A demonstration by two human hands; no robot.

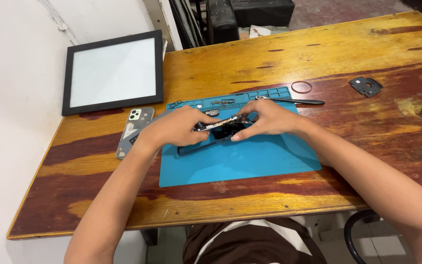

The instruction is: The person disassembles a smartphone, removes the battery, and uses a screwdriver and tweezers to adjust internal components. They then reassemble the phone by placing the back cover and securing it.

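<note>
Wooden table (279, 54) fills the view, worn varnish, dark red patches. At ten o'clock a black-framed white panel (113, 72) lies at the table's corner. Just below it, nine o'clock, a phone back cover (134, 128) lies face down. One o'clock: a rubber band (301, 87), and a black-handled tool (296, 101) just beside it. Two o'clock, well apart, a small dark bracket (366, 86).

Bare mat (240, 164) before screwdriver (296, 101)

Both hands (179, 128) (264, 119) grip a phone (221, 124) over a blue mat (240, 159).
</note>
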